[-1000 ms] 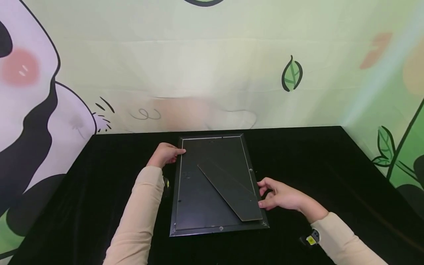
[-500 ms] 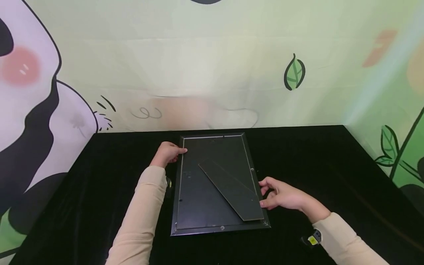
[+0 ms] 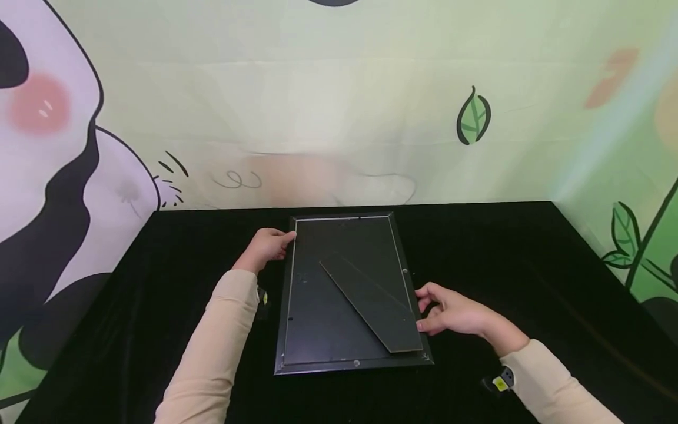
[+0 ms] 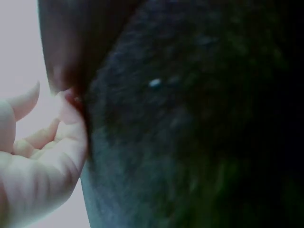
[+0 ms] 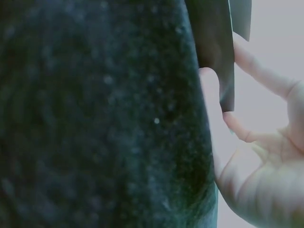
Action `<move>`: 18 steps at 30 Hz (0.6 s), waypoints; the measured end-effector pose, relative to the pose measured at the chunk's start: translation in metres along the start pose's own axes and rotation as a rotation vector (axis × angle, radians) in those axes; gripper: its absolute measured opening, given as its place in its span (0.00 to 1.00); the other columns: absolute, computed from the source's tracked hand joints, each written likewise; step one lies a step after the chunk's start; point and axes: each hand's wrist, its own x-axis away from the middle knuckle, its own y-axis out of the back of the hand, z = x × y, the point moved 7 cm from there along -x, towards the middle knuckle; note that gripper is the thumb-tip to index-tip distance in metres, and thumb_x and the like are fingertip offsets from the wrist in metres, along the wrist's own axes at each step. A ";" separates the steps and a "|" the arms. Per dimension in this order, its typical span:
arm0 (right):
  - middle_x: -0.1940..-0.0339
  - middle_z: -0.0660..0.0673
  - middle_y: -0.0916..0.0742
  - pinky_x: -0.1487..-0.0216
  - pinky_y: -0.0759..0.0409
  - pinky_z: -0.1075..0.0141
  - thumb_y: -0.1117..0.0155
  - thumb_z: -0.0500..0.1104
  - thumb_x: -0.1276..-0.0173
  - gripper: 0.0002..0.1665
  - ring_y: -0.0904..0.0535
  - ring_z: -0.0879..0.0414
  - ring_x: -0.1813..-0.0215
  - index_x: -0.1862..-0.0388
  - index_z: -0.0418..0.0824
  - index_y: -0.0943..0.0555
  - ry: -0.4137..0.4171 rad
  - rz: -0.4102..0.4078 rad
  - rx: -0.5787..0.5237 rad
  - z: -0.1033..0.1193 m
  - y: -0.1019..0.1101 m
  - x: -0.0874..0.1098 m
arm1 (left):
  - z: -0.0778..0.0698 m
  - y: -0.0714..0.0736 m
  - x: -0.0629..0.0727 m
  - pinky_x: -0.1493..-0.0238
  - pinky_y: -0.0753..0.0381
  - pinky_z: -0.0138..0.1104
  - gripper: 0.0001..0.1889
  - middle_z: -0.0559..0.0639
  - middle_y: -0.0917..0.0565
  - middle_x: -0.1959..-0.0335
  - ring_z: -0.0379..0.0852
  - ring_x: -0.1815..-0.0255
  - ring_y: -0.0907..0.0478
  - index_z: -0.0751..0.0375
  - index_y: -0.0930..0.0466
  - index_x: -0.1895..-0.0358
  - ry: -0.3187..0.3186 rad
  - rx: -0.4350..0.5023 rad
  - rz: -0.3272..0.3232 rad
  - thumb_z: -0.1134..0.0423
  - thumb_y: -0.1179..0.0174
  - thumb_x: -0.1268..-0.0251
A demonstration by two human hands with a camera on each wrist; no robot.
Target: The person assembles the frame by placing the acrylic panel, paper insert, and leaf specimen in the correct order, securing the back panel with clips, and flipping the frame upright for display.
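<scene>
A black picture frame (image 3: 318,330) lies back side up near the middle of the table in the head view. Its stand leg (image 3: 378,312) slants across the backing board, lower right. My left hand (image 3: 265,244) holds the upper left edge, fingers curled at the rim. In the left wrist view the left thumb (image 4: 26,102) looks lifted a little off the frame. My right hand (image 3: 455,311) grips the lower right edge between thumb and fingers; the right wrist view shows fingertips (image 5: 209,83) beneath it. The frame's front faces down and is hidden.
Black cloth (image 3: 503,253) covers the table, which meets a pale printed backdrop (image 3: 339,106) at its far edge. A large panda drawing (image 3: 127,171) is on the left, with leaf drawings (image 3: 474,118) to the right.
My left thumb has drawn back from the backing board to the rim of the picture frame. The right hand keeps its hold, and the head view has shifted slightly.
</scene>
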 end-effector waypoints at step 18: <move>0.48 0.34 0.28 0.52 0.19 0.56 0.34 0.37 0.36 0.38 0.17 0.51 0.62 0.36 0.25 0.43 -0.006 0.013 -0.004 0.002 -0.002 -0.002 | 0.013 -0.021 0.110 0.55 0.19 0.44 0.40 0.62 0.21 0.54 0.48 0.63 0.18 0.72 0.41 0.31 -0.091 -0.174 0.234 0.47 0.39 0.35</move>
